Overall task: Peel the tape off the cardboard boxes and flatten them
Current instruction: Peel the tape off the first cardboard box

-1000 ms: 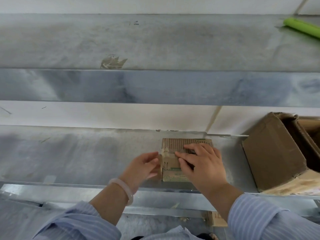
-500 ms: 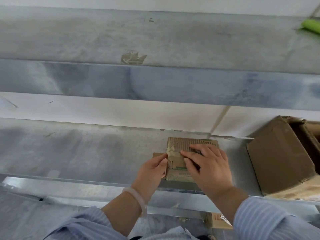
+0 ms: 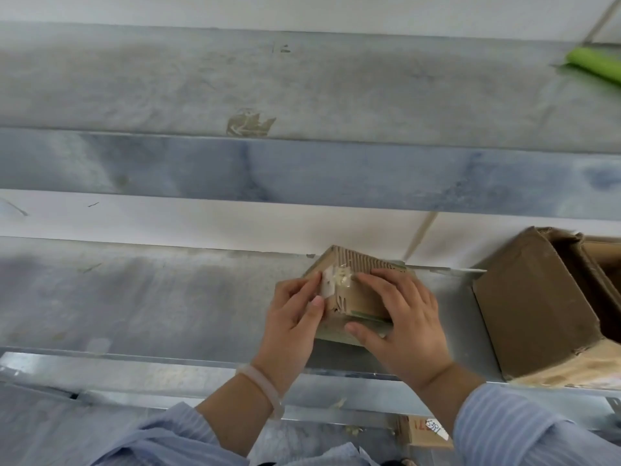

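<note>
On the grey metal shelf (image 3: 168, 297), a large open cardboard box (image 3: 524, 314) lies tipped at 3 o'clock of the small cardboard box (image 3: 363, 297), which sits near the front edge. The right hand (image 3: 410, 327) clamps the small box, fingers over the top and thumb on the near face. The left hand (image 3: 292, 317), at its 9 o'clock, pinches the pale tape (image 3: 331, 284). At 5 o'clock below, a carton (image 3: 416, 435) bears blurred red figures and a white sticker (image 3: 435, 430), neither readable.

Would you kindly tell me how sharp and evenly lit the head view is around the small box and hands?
Head view: soft, even light, no hard shadows; left hand, right hand and small box slightly blurred; pale sheen on the tape; shelf edge runs tilted across the frame; green roll at top right smeared.
</note>
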`<state>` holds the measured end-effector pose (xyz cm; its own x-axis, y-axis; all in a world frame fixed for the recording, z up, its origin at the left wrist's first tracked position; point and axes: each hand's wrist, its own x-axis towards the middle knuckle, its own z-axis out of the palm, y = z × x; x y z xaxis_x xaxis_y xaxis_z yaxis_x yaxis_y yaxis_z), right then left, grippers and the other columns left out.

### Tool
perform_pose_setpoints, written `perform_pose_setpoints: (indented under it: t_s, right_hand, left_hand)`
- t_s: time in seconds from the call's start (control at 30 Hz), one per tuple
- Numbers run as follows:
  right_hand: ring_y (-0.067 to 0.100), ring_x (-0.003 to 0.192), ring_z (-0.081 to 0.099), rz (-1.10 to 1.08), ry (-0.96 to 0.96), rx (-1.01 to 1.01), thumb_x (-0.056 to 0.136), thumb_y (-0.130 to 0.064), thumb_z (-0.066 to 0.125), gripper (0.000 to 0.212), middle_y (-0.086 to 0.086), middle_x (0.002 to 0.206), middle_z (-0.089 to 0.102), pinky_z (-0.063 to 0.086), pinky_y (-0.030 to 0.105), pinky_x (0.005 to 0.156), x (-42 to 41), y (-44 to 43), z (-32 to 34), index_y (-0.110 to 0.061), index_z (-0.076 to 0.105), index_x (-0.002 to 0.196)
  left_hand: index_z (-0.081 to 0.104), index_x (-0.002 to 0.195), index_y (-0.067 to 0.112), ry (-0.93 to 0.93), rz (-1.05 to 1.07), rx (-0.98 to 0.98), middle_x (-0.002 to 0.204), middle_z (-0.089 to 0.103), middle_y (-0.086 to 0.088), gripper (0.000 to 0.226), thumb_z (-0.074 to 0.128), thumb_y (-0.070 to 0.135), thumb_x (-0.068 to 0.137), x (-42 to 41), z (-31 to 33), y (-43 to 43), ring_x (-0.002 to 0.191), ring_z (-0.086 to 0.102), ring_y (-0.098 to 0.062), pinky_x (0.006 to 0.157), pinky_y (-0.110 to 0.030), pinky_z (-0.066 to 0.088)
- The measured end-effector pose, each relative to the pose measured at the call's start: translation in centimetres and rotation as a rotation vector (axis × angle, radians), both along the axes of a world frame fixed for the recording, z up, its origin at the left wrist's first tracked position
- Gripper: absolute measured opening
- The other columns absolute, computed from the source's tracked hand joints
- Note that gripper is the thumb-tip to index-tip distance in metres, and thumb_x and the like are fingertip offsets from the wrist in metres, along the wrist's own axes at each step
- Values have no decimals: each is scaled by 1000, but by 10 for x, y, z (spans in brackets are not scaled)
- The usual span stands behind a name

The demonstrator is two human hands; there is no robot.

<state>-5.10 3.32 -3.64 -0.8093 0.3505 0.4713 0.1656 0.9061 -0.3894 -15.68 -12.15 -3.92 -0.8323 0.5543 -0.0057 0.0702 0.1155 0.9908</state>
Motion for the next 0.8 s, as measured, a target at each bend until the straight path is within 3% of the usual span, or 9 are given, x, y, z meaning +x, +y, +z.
perform_pose_setpoints:
  t_s: [0.13,0.33,0.4,0.5,0.57,0.63,0.73,0.8]
  right_hand:
    - [14,120,46,16,157,-134,78,-59,63,60,-9,127,52,43,44,100,1,-1,3,-28,56,129]
    - [12,125,44,35,233,-401,83,-64,57,57,-21,129,40,47,41,101,-4,-5,4,-38,46,132]
    - [10,125,44,13,197,-474,82,-64,55,54,-20,129,41,45,38,103,-5,-4,2,-39,46,129]
    - [-3,124,40,10,112,-551,80,-65,54,49,-25,130,39,39,19,104,-7,-2,1,-50,42,125]
    - [-12,123,36,60,73,-539,82,-60,55,48,-23,132,41,31,4,99,-6,0,0,-49,43,127]
    - [-17,123,33,80,58,-531,86,-50,60,46,-17,132,44,28,-1,97,-4,3,-4,-39,49,129]
    - [-9,131,27,-82,-78,-462,91,-46,56,45,-22,140,34,24,13,110,-1,13,-12,-37,50,135]
    - [0,137,21,-140,-232,-495,91,-51,53,48,-22,146,26,20,20,111,0,15,-17,-44,45,138]
  left_hand:
    - [48,124,51,284,-50,-126,142,35,10,35,46,53,89,-9,7,-2,133,34,-12,112,-42,35]
    - [46,126,54,498,-71,-158,143,43,19,42,47,63,85,-16,33,10,134,38,-11,110,-39,38]
    - [42,127,53,540,-89,-204,141,39,27,44,41,63,85,-15,34,12,134,33,-3,111,-41,36]
    - [36,130,55,584,-126,-249,140,32,33,42,35,61,88,-16,25,12,132,29,3,113,-40,33]
    - [38,131,54,551,-117,-256,142,37,26,40,35,56,91,-22,18,9,132,34,-2,113,-39,33]
    - [43,131,49,400,-58,-178,139,44,20,40,36,51,92,-29,10,3,130,39,-1,112,-38,35]
    - [50,133,40,-15,-132,2,130,58,10,54,36,68,88,-35,0,-7,124,52,-10,105,-42,44]
    - [51,127,45,-111,-201,-55,121,63,12,41,41,63,91,-32,-4,-11,116,59,-13,96,-38,52]
